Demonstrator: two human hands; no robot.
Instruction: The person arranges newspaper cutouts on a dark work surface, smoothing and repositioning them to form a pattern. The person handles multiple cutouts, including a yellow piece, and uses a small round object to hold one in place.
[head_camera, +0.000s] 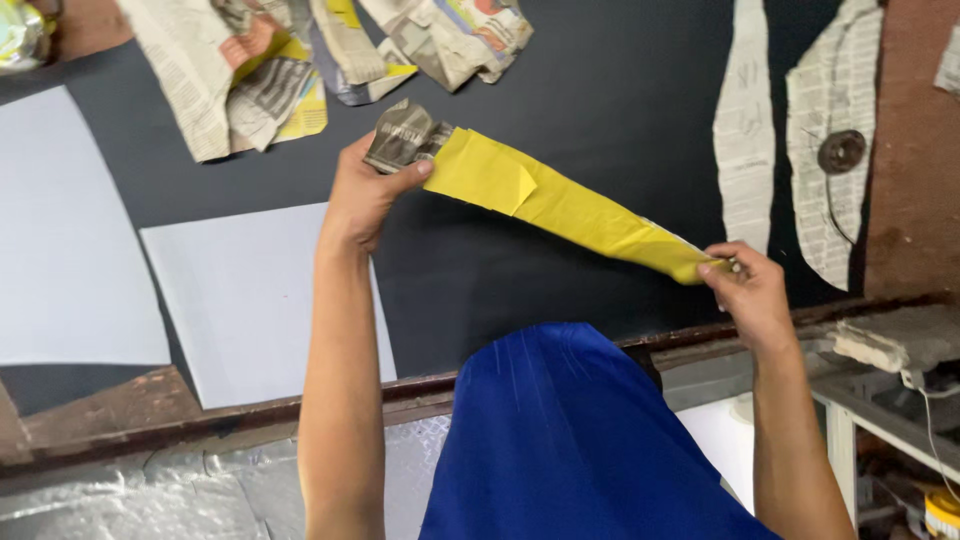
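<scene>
Left hand (362, 195) and right hand (745, 288) pinch opposite ends of long folded yellow newsprint strip (560, 205), stretched above black tabletop sheet (600, 90).

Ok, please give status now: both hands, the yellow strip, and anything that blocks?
Left hand pinches the crumpled end. Right hand pinches the other end. Yellow paper strip stretched above the dark sheet. Nothing blocks.

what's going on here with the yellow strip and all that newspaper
A person holds a long yellow paper strip stretched between both hands above a black sheet on the table. The left hand pinches the crumpled newsprint end, the right hand pinches the other end. Crumpled newspaper pieces lie at the top, cut newspaper shapes to the right, and pale grey sheets to the left.
</scene>
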